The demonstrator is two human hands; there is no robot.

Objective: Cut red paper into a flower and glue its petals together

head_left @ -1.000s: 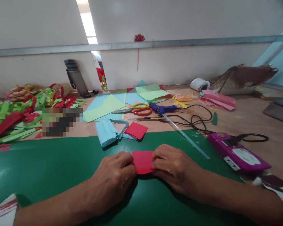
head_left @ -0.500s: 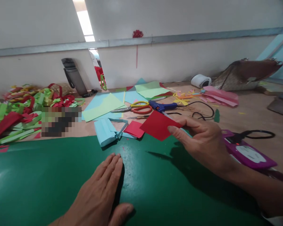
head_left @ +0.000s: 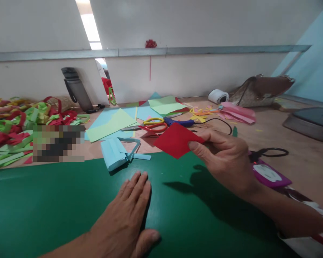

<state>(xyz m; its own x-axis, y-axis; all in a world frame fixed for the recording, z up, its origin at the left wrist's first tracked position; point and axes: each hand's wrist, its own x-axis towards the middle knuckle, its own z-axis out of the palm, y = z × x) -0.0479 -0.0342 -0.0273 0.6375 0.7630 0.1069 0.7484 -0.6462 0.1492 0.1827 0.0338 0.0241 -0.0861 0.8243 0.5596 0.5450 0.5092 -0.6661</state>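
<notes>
My right hand pinches a red paper square by its right corner, above the green mat. The square has a faint crease. My left hand lies flat on the green mat, fingers stretched and thumb apart, with nothing in it. Beyond its fingertips sits a small light-blue folded paper bag with a strap, and a blue paper strip beside it. Another red paper piece shows partly behind the held square, near the scissors. A blue glue gun lies partly hidden behind the held square.
Green and light-blue paper sheets lie at the back. Red and green strips are heaped at left beside a grey bottle. At right are a purple power socket with a cable, pink paper, a tape roll and a handbag.
The other red paper piece has gone from beside the blue bag to near the scissors. Small scraps ahead of my left hand are gone; that hand has shifted slightly right. The view has turned right.
</notes>
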